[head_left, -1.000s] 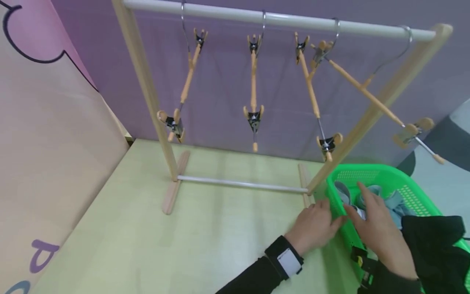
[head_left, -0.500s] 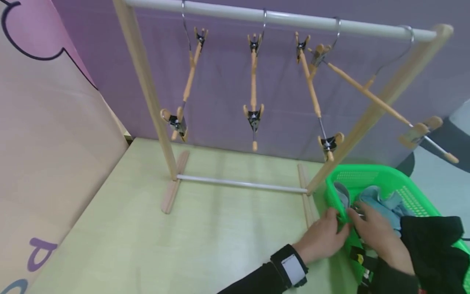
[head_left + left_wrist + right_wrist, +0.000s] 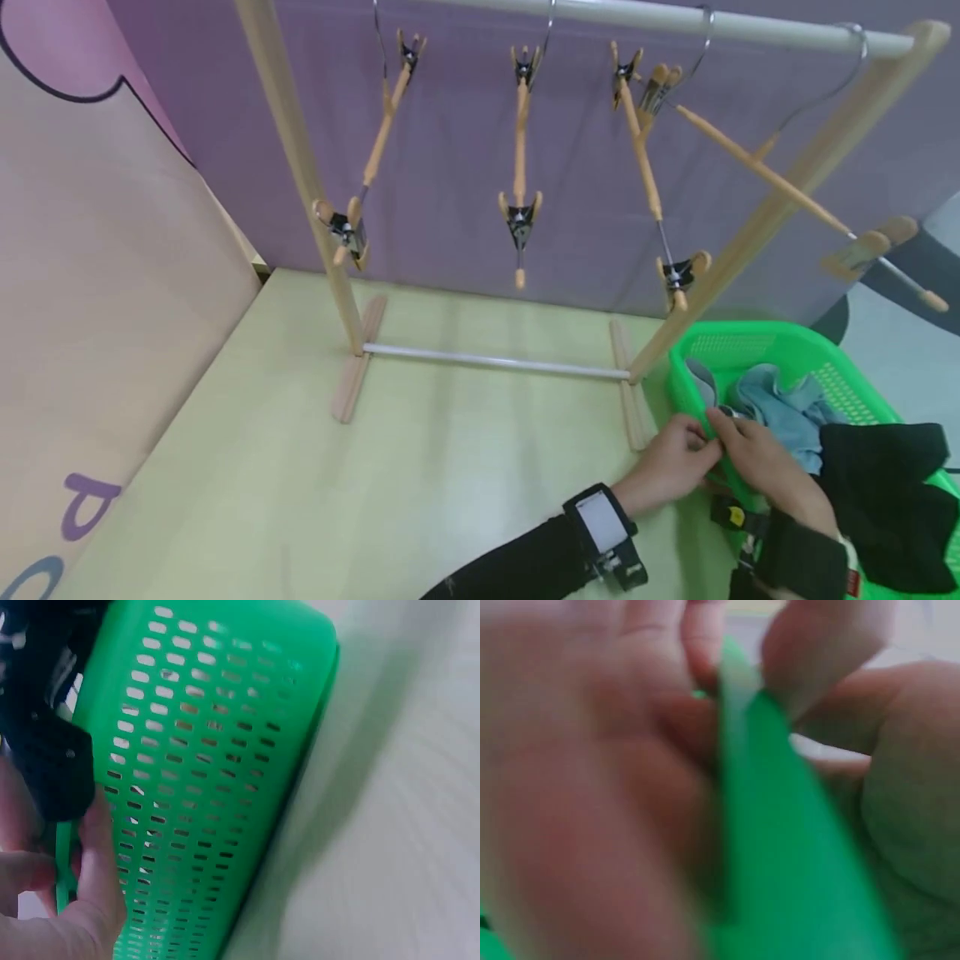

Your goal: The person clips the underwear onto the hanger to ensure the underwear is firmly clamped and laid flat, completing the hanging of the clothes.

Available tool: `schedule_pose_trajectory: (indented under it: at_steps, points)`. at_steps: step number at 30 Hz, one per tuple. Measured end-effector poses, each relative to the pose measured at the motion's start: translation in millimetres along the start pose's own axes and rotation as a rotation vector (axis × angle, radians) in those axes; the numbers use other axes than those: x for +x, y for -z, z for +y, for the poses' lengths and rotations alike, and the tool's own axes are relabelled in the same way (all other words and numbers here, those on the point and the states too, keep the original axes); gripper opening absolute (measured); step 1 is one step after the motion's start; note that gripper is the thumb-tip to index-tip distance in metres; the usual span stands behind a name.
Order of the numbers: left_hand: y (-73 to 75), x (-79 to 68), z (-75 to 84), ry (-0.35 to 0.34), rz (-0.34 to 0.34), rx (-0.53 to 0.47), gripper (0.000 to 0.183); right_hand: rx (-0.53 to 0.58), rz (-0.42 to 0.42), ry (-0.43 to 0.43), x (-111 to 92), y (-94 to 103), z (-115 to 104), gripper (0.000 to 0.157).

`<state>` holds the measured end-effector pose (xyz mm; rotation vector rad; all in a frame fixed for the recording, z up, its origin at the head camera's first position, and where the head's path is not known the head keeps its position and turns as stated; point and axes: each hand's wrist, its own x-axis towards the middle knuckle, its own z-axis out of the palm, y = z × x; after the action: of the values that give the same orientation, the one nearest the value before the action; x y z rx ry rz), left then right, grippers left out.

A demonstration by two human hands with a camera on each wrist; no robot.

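Observation:
A green plastic basket (image 3: 780,332) with perforated walls stands at the right. At its near left rim, my left hand (image 3: 667,467) pinches the edge from outside; the left wrist view shows fingers (image 3: 97,855) on both sides of that rim. Close beside it, my right hand (image 3: 772,467) also grips the rim, reaching over from the basket side. In the right wrist view the green rim (image 3: 780,855) runs between blurred fingers (image 3: 697,652). Inside the basket lie light blue cloth (image 3: 783,408) and a grey piece (image 3: 701,379). Black cloth (image 3: 885,492) drapes over the basket's near right part.
A wooden rack (image 3: 296,150) with a white top rail (image 3: 637,12) stands behind the hands. Several clip hangers hang from it, including a middle hanger (image 3: 521,150) and a right hanger (image 3: 765,171). The pale green table (image 3: 450,483) spreads before the purple backdrop (image 3: 450,233).
My right hand has come down from above the basket onto its rim. The left hand has moved slightly right to meet it there. The head view has tilted down a little.

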<state>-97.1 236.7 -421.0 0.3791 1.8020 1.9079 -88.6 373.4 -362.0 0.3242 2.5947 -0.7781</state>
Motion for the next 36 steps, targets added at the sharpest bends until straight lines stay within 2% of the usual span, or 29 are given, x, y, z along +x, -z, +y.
schedule_pose_trajectory:
  at_steps: [2, 4, 8, 14, 18, 21, 25, 28, 36]
  points:
    - [-1.6, 1.9, 1.1, 0.005, -0.009, -0.076, 0.011, -0.013, 0.015, -0.011, 2, 3.0, 1, 0.066]
    - [-2.6, 3.4, 1.3, 0.009, -0.012, -0.103, 0.012, -0.029, 0.024, -0.021, 4, 5.1, 1, 0.072]
    - [-2.9, 4.7, 0.2, 0.018, -0.010, -0.086, 0.012, -0.049, 0.010, -0.040, 5, 6.0, 3, 0.080]
    - [-3.2, 3.9, -3.0, 0.046, -0.011, -0.083, 0.013, -0.041, 0.022, -0.075, 3, 2.6, 2, 0.079]
    - [-3.2, 2.1, -4.6, 0.062, -0.047, -0.149, 0.013, -0.024, 0.063, -0.113, -2, 1.3, 4, 0.073]
    - [-2.1, 1.0, -5.0, 0.062, -0.083, -0.211, 0.013, -0.012, 0.190, -0.119, -6, -0.4, 5, 0.061]
    - [-0.8, 1.4, -5.0, 0.051, -0.093, -0.242, 0.015, 0.009, 0.462, -0.098, -12, -3.5, 0, 0.041]
    - [0.3, 3.1, -5.1, 0.047, -0.091, -0.245, 0.015, 0.012, 0.609, -0.065, -16, -5.1, -8, 0.035]
    - [-2.9, 4.3, -5.7, 0.049, -0.135, -0.291, 0.014, 0.049, 0.831, -0.067, -40, -1.3, -22, 0.032]
